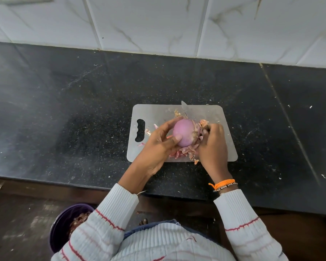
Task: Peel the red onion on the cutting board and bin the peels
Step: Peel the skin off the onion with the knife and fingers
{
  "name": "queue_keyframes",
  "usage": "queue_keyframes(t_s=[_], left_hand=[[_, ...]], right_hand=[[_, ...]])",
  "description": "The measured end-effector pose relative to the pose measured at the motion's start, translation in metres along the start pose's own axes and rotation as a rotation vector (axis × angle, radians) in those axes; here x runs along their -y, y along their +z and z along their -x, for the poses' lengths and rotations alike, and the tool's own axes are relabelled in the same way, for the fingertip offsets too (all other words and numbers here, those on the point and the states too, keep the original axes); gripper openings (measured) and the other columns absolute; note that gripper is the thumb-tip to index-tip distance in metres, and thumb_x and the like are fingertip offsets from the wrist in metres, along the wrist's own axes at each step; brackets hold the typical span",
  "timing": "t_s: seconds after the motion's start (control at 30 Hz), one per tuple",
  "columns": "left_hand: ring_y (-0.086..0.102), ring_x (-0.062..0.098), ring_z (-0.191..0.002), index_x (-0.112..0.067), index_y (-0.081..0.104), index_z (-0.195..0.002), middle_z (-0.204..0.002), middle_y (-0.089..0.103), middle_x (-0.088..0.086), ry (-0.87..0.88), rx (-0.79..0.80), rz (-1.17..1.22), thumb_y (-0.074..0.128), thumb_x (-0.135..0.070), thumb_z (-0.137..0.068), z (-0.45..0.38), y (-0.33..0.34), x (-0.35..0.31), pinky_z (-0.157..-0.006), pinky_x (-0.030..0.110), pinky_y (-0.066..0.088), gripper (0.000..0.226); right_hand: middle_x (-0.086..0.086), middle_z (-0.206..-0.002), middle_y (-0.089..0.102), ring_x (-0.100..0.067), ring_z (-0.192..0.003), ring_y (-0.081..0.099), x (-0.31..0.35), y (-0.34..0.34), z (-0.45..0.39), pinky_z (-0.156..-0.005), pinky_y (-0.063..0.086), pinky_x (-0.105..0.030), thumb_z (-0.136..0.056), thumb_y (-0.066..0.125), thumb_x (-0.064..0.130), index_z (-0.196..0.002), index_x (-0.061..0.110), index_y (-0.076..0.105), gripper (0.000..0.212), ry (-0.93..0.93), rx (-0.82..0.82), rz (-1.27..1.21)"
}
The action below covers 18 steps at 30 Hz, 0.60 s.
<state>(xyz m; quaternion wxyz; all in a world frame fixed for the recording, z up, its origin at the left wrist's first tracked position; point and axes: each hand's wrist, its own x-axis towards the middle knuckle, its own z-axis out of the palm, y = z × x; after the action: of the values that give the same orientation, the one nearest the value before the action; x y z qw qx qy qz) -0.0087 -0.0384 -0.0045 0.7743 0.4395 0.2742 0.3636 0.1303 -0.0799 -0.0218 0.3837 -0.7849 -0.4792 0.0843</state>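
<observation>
Left hand (159, 144) curls in a grip; right hand (213, 146) pinches, both forearms angled inward.

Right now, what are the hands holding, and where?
Left hand grips the onion round its side. Right hand pinches loose peel at its end.

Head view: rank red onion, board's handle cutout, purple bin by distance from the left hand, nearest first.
1. red onion: gripped in the left hand, over the cutting board.
2. handle cutout: just left of that hand, at the board's left end.
3. purple bin: down on the floor, lower left, partly behind the sleeve.
</observation>
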Motion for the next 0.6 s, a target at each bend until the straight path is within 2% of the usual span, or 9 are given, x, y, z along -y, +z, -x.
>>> queue_keyframes(t_s=[0.1, 0.17, 0.23, 0.37, 0.47, 0.6], left_hand=[[0.059, 0.025, -0.112, -0.004, 0.043, -0.135, -0.131, 0.051, 0.01, 0.002, -0.014, 0.012, 0.053, 0.005, -0.087, -0.001, -0.001, -0.002, -0.092, 0.038, 0.051, 0.049], [0.061, 0.024, -0.109, -0.004, 0.044, -0.134, -0.132, 0.051, 0.011, 0.004, -0.027, 0.007, 0.053, 0.005, -0.085, -0.001, -0.001, -0.002, -0.091, 0.037, 0.052, 0.05], [0.061, 0.026, -0.107, -0.005, 0.046, -0.132, -0.132, 0.051, 0.011, 0.006, -0.052, -0.021, 0.058, 0.002, -0.081, -0.001, 0.001, -0.001, -0.09, 0.038, 0.052, 0.053], [0.064, 0.025, -0.101, -0.009, 0.051, -0.126, -0.128, 0.055, 0.009, 0.014, -0.083, -0.031, 0.062, 0.003, -0.078, -0.001, 0.002, -0.002, -0.086, 0.038, 0.053, 0.051], [0.064, 0.026, -0.102, -0.01, 0.051, -0.125, -0.128, 0.055, 0.01, 0.033, -0.084, -0.053, 0.061, 0.007, -0.08, 0.0, 0.001, -0.002, -0.085, 0.036, 0.055, 0.049], [0.062, 0.026, -0.105, -0.012, 0.052, -0.124, -0.129, 0.055, 0.011, 0.073, -0.098, -0.144, 0.062, 0.009, -0.08, 0.002, 0.001, -0.004, -0.082, 0.032, 0.057, 0.05]], right_hand=[[-0.006, -0.101, 0.052, -0.012, -0.08, 0.046, -0.009, -0.004, -0.002, -0.061, 0.032, -0.023, -0.097, 0.042, 0.015, -0.101, 0.006, 0.054, 0.015, 0.056, 0.03, -0.016], [0.002, -0.083, 0.053, -0.009, -0.07, 0.044, -0.006, -0.009, -0.003, -0.059, 0.03, -0.02, -0.097, 0.042, 0.015, -0.082, 0.015, 0.054, 0.019, 0.063, 0.031, -0.074], [0.009, -0.068, 0.047, -0.004, -0.061, 0.042, 0.004, -0.015, -0.003, -0.054, 0.031, -0.013, -0.097, 0.045, 0.017, -0.066, 0.025, 0.046, 0.031, 0.027, 0.014, -0.168], [0.004, -0.085, 0.06, 0.005, -0.077, 0.056, 0.025, -0.02, 0.002, -0.066, 0.043, -0.005, -0.089, 0.06, 0.014, -0.086, 0.016, 0.061, 0.003, -0.047, -0.055, -0.368], [0.004, -0.087, 0.063, -0.003, -0.081, 0.061, 0.032, -0.018, 0.004, -0.067, 0.05, -0.012, -0.085, 0.064, 0.012, -0.091, 0.016, 0.068, 0.008, -0.075, -0.062, -0.417], [0.005, -0.084, 0.065, -0.004, -0.08, 0.063, 0.031, -0.018, 0.005, -0.07, 0.05, -0.011, -0.082, 0.069, 0.012, -0.092, 0.013, 0.072, 0.01, -0.113, -0.079, -0.384]])
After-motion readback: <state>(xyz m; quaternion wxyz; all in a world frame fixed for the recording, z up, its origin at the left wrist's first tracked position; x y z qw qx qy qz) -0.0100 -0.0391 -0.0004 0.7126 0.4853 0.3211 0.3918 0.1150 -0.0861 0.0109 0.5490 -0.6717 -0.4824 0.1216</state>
